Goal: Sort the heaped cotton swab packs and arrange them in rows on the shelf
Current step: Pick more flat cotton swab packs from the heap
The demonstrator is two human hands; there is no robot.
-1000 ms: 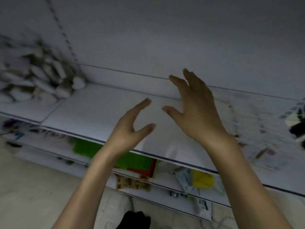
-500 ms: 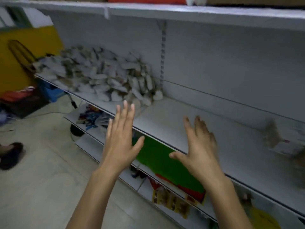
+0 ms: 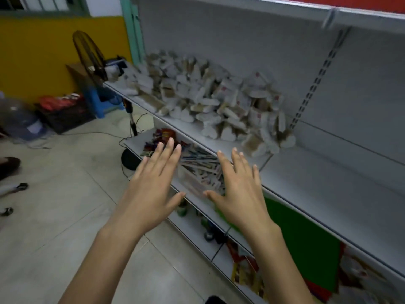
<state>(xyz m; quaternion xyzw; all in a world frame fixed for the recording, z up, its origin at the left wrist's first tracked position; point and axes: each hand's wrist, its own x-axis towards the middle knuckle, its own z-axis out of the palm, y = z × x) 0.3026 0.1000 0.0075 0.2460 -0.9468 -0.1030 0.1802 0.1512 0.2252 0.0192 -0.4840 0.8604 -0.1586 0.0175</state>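
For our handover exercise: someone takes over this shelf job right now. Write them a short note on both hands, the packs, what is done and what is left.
Left hand: open, flat, holding nothing.
Right hand: open, holding nothing.
Both hover in front of the grey metal shelf, short of the goods.
White heart-shaped cotton swab packs: one jumbled heap on the shelf's left part.
Done: no rows visible.
Left: sort the heap and line packs up along the bare stretch to its right.

White shelf (image 3: pixel 324 185) with heaped cotton swab packs (image 3: pixel 210 99) at its left end.
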